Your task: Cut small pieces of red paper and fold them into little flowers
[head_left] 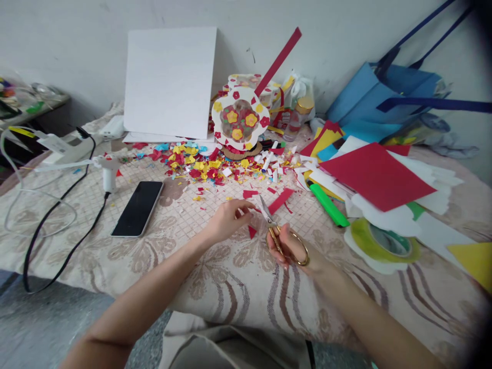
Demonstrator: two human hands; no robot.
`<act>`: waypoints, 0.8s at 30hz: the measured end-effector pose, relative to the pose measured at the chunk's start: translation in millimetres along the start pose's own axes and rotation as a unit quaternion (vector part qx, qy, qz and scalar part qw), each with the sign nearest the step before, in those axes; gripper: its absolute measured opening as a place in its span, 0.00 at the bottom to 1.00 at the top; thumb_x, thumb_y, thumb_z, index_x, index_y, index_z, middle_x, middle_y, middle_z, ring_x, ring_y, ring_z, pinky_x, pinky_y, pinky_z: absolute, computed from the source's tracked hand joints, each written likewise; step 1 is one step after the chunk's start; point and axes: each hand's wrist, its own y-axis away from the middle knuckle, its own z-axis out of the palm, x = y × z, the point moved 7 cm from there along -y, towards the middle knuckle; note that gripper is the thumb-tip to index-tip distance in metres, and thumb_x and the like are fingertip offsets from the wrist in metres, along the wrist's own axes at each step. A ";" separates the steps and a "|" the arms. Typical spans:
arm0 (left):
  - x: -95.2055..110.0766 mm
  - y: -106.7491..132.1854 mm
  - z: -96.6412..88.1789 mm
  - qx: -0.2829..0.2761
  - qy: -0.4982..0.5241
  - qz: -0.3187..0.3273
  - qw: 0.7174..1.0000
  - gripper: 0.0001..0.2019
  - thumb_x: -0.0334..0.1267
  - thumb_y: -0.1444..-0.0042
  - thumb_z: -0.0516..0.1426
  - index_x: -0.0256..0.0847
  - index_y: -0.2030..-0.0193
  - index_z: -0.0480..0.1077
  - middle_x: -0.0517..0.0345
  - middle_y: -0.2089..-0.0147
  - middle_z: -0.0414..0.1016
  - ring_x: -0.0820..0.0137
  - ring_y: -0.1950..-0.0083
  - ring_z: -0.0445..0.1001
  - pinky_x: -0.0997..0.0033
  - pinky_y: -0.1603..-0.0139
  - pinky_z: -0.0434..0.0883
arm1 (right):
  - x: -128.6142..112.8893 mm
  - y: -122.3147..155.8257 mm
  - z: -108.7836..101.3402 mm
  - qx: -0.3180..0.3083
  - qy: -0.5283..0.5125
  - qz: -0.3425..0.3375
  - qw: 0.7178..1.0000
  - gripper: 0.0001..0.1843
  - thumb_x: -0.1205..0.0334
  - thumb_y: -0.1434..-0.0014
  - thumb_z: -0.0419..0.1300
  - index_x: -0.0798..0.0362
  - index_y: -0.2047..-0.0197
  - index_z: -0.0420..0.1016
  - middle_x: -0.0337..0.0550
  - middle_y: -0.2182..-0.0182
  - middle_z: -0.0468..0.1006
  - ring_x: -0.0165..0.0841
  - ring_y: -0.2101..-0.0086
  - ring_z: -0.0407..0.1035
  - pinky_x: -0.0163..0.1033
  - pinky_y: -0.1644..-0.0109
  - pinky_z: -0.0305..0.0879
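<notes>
In my right hand (288, 246) is a pair of scissors (271, 220) with gold-coloured handles, its blades pointing up and away from me. My left hand (229, 220) is beside the blades, thumb and fingers bent together. A small piece of red paper (252, 232) shows at its fingers, partly hidden by them. Just beyond the blades lies a red paper strip (281, 201) on the patterned tablecloth (215, 266). Farther back stands a flower-shaped white paper lantern (219, 120) with red and yellow paper flowers and a red strip rising from it.
Colourful paper scraps (207, 166) spread before the lantern. To the left are a phone (138, 209), a glue gun (109, 174) and cables. Rightward lie a green marker (328, 205), a tape roll (384, 242), red paper (378, 177) and a blue bag (357, 95). A white board (171, 82) leans behind.
</notes>
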 end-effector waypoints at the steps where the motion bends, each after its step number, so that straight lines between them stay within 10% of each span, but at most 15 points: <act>1: 0.7 -0.8 -1.7 0.012 0.030 0.001 0.999 0.11 0.41 0.48 0.57 0.38 0.60 0.73 0.57 0.66 0.75 0.78 0.73 0.67 0.77 0.71 0.65 | 0.2 0.0 0.8 -0.008 -0.005 0.000 1.000 0.35 0.25 0.51 0.42 0.52 0.72 0.61 0.30 0.87 0.61 0.23 0.89 0.54 0.28 0.86 0.50; 6: -4.4 -2.6 10.3 -0.023 0.265 -0.053 0.962 0.17 0.50 0.46 0.56 0.35 0.66 0.69 0.57 0.70 0.72 0.79 0.75 0.65 0.77 0.74 0.62 | -2.5 1.9 7.0 -0.031 -0.011 -0.012 0.999 0.35 0.26 0.49 0.42 0.53 0.71 0.63 0.31 0.86 0.61 0.23 0.88 0.54 0.28 0.85 0.50; 20: -6.6 0.8 8.6 0.060 0.387 -0.072 0.917 0.14 0.45 0.52 0.61 0.36 0.73 0.66 0.62 0.77 0.68 0.81 0.79 0.63 0.79 0.77 0.59 | -14.3 2.1 35.8 -0.166 -0.115 -0.017 0.979 0.35 0.25 0.49 0.38 0.52 0.74 0.59 0.28 0.89 0.55 0.23 0.90 0.46 0.29 0.88 0.46; 24: -9.4 -4.1 -12.6 0.114 0.361 -0.065 0.924 0.17 0.48 0.49 0.58 0.37 0.77 0.61 0.66 0.80 0.62 0.82 0.82 0.58 0.79 0.80 0.55 | -26.2 7.0 14.1 -0.064 0.056 -0.047 0.995 0.34 0.26 0.48 0.38 0.51 0.72 0.59 0.30 0.87 0.57 0.25 0.88 0.51 0.32 0.85 0.49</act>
